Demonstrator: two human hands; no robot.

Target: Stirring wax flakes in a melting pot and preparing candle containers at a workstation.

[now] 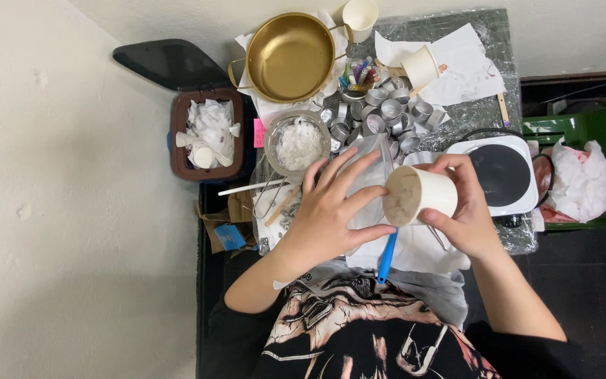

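Observation:
My right hand (pixel 466 210) grips a white paper cup (pixel 421 194), tipped on its side with its mouth facing left. My left hand (pixel 331 207) is spread open just left of the cup's mouth, fingers resting on a clear plastic bag (pixel 373 158) and thumb near a blue-handled tool (pixel 387 256) that pokes out below the cup. Both hands are over the near edge of a small foil-covered table (pixel 489 116).
On the table are a gold bowl (pixel 290 56), a glass bowl of white flakes (pixel 297 144), several small metal cups (pixel 387 112), two more white cups (pixel 421 67), white papers and a small electric hotplate (pixel 503 172). A brown bin of white tissue (pixel 208 133) stands at left.

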